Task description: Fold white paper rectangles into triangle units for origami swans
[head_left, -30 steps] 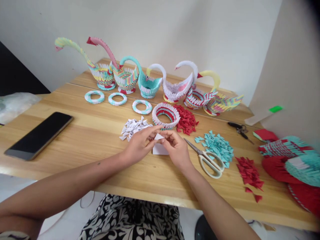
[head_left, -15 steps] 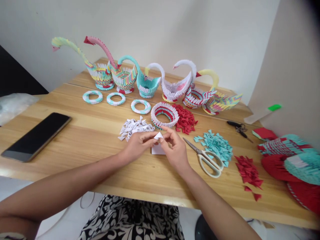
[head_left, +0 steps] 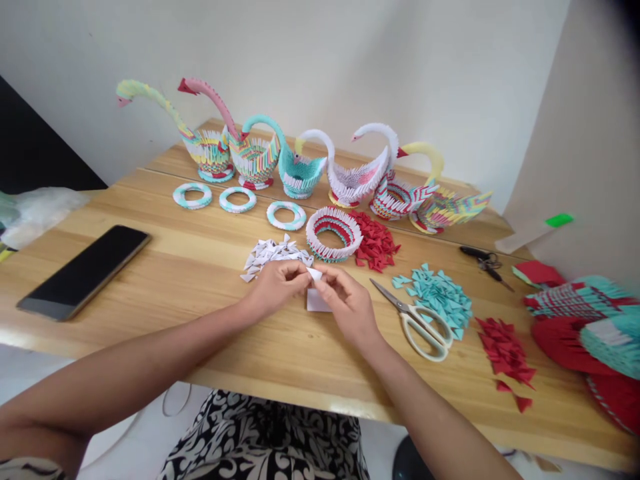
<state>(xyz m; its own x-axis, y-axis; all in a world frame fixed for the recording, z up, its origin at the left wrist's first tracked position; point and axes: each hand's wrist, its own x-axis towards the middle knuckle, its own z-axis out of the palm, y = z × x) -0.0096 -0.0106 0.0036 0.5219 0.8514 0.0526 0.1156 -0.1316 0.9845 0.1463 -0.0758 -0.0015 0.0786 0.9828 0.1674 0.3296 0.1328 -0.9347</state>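
Observation:
Between the fingertips of both hands is a small folded white paper triangle (head_left: 314, 274). My left hand (head_left: 277, 288) pinches it from the left, and my right hand (head_left: 349, 303) grips its right side with thumb and fingers. Under the hands lies a flat white paper piece (head_left: 317, 301), partly covered by the right hand. Just behind the left hand is a pile of folded white paper pieces (head_left: 273, 253). A round bowl-like ring of red, white and teal folded paper (head_left: 334, 235) stands beyond the fingers.
Scissors (head_left: 425, 327) lie right of my right hand, near teal pieces (head_left: 443, 297) and red pieces (head_left: 505, 353). More red pieces (head_left: 377, 243) sit behind. Several paper swans (head_left: 303, 170) line the back, with paper rings (head_left: 237, 199) before them. A phone (head_left: 85, 270) rests at left.
The view has shifted slightly, so the table's things sit a little further right and lower. The fingers have turned the white triangle a little; both hands still hold it.

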